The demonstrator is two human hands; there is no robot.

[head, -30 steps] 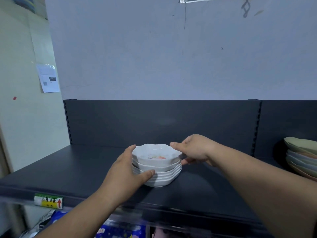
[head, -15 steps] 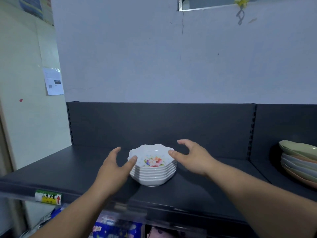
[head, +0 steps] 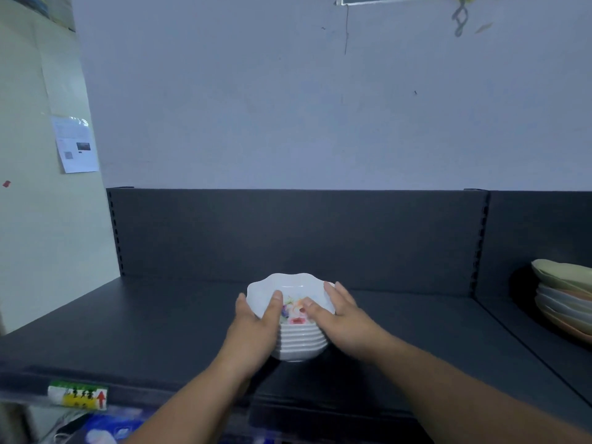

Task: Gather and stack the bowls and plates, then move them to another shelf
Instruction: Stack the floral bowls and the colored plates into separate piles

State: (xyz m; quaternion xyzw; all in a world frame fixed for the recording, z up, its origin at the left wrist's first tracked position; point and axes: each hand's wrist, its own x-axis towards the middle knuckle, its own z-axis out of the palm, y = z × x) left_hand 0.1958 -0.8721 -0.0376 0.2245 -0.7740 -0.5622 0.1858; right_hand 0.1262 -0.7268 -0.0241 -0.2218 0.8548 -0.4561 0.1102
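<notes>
Left hand: left hand (head: 256,325) grips the left side of the stack, thumb hooked over the top rim, fingers wrapped behind.
Right hand: right hand (head: 342,318) grips the right side, thumb inside the top bowl, fingers along the rim.
Task item: stack of white scalloped bowls with floral print (head: 299,344), between both hands, mid-shelf, nearer the front edge; whether it is touching the shelf cannot be told.
Support: dark grey metal shelf (head: 128,331).
Right end: pile of pastel plates (head: 567,299), well apart.
Front edge, left: yellow-and-green price label (head: 78,395).
</notes>
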